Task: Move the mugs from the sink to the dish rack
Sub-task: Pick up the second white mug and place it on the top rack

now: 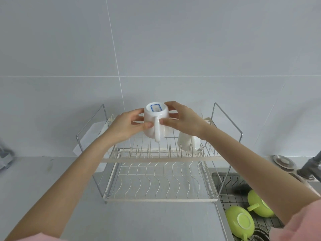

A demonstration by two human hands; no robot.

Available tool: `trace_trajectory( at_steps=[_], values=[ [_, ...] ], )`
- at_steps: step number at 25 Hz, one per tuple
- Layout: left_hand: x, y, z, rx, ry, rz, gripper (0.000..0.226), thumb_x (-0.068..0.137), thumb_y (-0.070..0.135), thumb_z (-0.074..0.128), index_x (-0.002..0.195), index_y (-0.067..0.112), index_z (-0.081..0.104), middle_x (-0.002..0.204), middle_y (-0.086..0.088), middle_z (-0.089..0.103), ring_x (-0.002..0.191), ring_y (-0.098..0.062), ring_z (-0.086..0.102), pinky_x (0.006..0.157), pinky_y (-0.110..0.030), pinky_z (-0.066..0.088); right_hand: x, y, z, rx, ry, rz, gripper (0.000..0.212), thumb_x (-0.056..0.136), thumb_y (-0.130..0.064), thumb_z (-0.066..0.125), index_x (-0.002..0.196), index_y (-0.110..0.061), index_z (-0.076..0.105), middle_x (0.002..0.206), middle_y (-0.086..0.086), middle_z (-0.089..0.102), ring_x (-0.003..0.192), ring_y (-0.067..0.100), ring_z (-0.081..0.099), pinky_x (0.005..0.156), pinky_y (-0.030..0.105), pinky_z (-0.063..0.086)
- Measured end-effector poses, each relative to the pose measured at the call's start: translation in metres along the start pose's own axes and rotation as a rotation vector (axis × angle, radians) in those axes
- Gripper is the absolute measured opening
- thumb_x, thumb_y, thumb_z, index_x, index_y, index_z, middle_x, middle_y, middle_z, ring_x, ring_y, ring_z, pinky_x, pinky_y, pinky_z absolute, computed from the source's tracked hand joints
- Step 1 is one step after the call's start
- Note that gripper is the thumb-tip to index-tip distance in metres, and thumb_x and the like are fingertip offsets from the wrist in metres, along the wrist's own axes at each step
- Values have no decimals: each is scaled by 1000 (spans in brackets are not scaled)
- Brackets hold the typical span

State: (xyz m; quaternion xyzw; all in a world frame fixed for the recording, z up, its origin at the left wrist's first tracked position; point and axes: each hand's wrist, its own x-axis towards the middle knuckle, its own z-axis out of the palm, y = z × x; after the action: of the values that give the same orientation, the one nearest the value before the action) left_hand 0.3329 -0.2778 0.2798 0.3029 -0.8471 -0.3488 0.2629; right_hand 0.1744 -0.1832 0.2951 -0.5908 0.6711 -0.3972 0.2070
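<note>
A white mug [152, 122] hangs upside down over the upper tier of the wire dish rack [159, 160], its blue-labelled base up and its handle toward me. My left hand [127, 126] grips its left side and my right hand [184, 120] grips its right side. A second white mug [186, 142] stands inverted on the upper tier, partly hidden behind my right wrist. Two green mugs [240, 220] [258, 204] lie in the sink [225, 188] at the lower right, the farther one partly hidden by my right forearm.
The rack stands on a grey counter [52, 188] against a tiled wall. A dark faucet [311, 164] and a metal drain plug [283, 162] sit behind the sink. The rack's lower tier [159, 183] holds nothing. White paper [90, 134] hangs at the rack's left side.
</note>
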Motion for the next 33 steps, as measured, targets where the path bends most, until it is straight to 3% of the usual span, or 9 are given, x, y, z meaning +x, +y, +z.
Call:
trace_trajectory(
  at_steps=[2,6,12,19,27,33],
  values=[
    [10,-11,1,-2,-22,-21,51,79,26,67,127,25,51,112,6,64,104,-8,59,81,-7,43,12,8,5,-21,-5,4,57,83,-21,66,133,-12,41,136,2,52,122,19,53,98,23,42],
    [24,-35,11,-35,-57,-112,57,70,29,73,123,20,54,114,1,64,109,-16,61,93,-26,44,32,27,19,-80,-73,46,57,82,-22,66,133,-10,41,134,5,54,120,22,55,103,34,44],
    [32,-55,18,36,-141,-254,44,77,15,70,119,13,57,120,-8,64,109,-23,61,98,-34,44,47,43,39,-150,-174,151,56,82,-24,65,131,-8,43,132,9,55,116,27,58,104,40,43],
    [38,-56,21,201,-211,-299,49,76,24,70,121,11,54,124,-6,61,111,-25,59,96,-33,43,55,49,46,-270,-228,198,59,80,-30,66,130,-8,43,129,10,55,115,27,55,97,35,44],
    [41,-51,30,201,-196,-299,47,80,22,67,124,12,52,130,-6,59,112,-23,59,88,-25,40,50,50,41,-284,-204,195,68,83,-28,63,140,-11,31,135,10,51,118,28,53,99,34,43],
    [40,-49,31,202,-207,-294,51,80,22,66,128,15,49,134,-7,56,117,-23,56,93,-27,38,48,46,38,-371,-242,190,67,84,-27,61,141,-12,29,133,12,53,119,29,51,98,34,41]
  ],
)
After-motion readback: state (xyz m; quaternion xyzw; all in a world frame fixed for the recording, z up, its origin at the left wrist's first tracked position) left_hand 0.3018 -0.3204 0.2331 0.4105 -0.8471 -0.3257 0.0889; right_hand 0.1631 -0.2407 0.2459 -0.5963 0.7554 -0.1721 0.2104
